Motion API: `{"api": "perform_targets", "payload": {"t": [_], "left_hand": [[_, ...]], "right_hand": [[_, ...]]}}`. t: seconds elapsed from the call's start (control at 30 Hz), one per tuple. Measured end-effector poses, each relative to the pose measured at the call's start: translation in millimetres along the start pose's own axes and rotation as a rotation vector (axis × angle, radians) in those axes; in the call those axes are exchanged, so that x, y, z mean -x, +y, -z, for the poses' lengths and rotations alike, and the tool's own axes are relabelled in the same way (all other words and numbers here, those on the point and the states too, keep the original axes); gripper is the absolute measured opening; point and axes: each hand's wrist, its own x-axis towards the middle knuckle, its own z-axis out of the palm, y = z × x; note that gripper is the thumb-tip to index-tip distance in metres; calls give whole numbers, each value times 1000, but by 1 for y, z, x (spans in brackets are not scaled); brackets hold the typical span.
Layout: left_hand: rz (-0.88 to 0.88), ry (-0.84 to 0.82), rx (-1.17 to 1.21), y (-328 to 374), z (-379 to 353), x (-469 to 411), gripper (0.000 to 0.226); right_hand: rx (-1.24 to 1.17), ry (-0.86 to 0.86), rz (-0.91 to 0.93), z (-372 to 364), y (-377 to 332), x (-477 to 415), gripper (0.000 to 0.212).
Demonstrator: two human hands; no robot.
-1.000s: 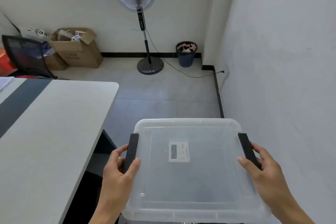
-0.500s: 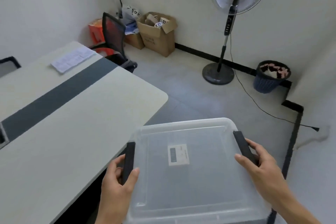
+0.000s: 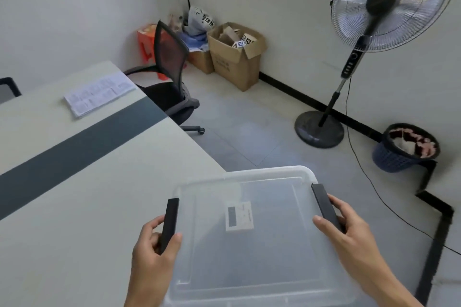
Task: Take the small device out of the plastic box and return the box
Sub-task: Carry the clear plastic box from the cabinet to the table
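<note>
Hands hold a clear plastic box with a snapped-on translucent lid (image 3: 252, 244) out in front of the person, level, near the bottom of the view. The left hand (image 3: 152, 257) is clamped on the black latch handle at the box's left end (image 3: 170, 222), thumb pressed on the lid's edge and fingers curled round behind the latch. The right hand (image 3: 349, 234) grips the matching black latch handle at the right end (image 3: 324, 203), thumb lying on the lid, fingers wrapped over the outer side. Through the lid shows a small white flat device with a dark grey screen (image 3: 239, 217), lying inside the box near its middle, a little toward the far side.

The box's left part hangs over the near right corner of a long pale table with a dark grey stripe down its length (image 3: 74, 182); whether it touches the tabletop cannot be told. Far along the table lies a stack of printed white papers (image 3: 99, 93). Beyond the table's far end stands a black mesh-backed office chair (image 3: 172, 77), and behind it in the corner an open brown cardboard carton (image 3: 235, 57). To the right, a black pedestal fan with a wire cage (image 3: 374, 20) stands on the grey tiled floor, and a dark blue plastic waste basket (image 3: 401, 152) sits near the right wall.
</note>
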Motion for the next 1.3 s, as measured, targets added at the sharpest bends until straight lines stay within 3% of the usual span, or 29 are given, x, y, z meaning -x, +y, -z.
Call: {"api": "perform_targets", "payload": {"t": [0.2, 0.33, 0.67, 0.9, 1.13, 1.3], "left_hand": [[-65, -87, -12, 64, -69, -84, 32], [-12, -78, -17, 90, -129, -127, 32], [82, 160, 23, 154, -239, -211, 35], [265, 395, 86, 144, -234, -262, 37], [339, 633, 176, 131, -184, -328, 43], [387, 698, 158, 131, -147, -356, 35]], "right_hand": [[-38, 83, -14, 29, -28, -87, 42], [-37, 73, -38, 55, -38, -168, 41], [107, -164, 12, 90, -117, -385, 45], [302, -397, 115, 5, -178, -483, 47], [458, -597, 246, -118, -234, -537, 43], [584, -710, 386, -198, -272, -566, 45]]}}
